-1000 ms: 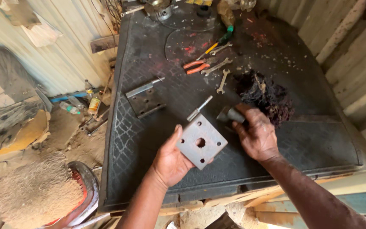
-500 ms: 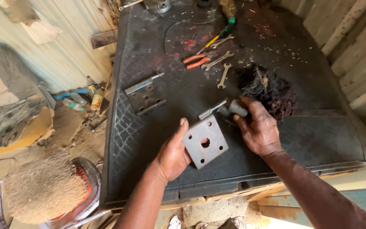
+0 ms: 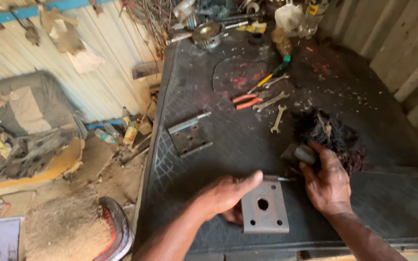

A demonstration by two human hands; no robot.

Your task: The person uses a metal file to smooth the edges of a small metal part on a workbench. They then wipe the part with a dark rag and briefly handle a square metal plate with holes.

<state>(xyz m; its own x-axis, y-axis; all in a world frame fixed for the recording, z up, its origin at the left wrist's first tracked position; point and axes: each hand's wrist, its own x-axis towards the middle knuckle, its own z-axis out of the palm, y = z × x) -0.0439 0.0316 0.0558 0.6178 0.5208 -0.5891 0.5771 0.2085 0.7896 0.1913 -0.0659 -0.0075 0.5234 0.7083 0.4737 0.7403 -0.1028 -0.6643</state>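
The bench (image 3: pixel 388 203) – dark, patterned metal – fills most of the view, with a corrugated wall (image 3: pixel 97 92) to its left. A black rag (image 3: pixel 335 137) lies bunched on the right, just beyond the right hand (image 3: pixel 327 181). A hinge (image 3: pixel 188 135) lies flat further left, well apart from both hands. At the near edge the left hand (image 3: pixel 228 193) grips a plate (image 3: pixel 263 208) – grey, square, one large hole and small ones at the corners – thumb along its top edge. The right hand is closed round a small grey cylinder (image 3: pixel 305 154). Beyond lie pliers (image 3: pixel 247 100) and a spanner (image 3: pixel 277 119).
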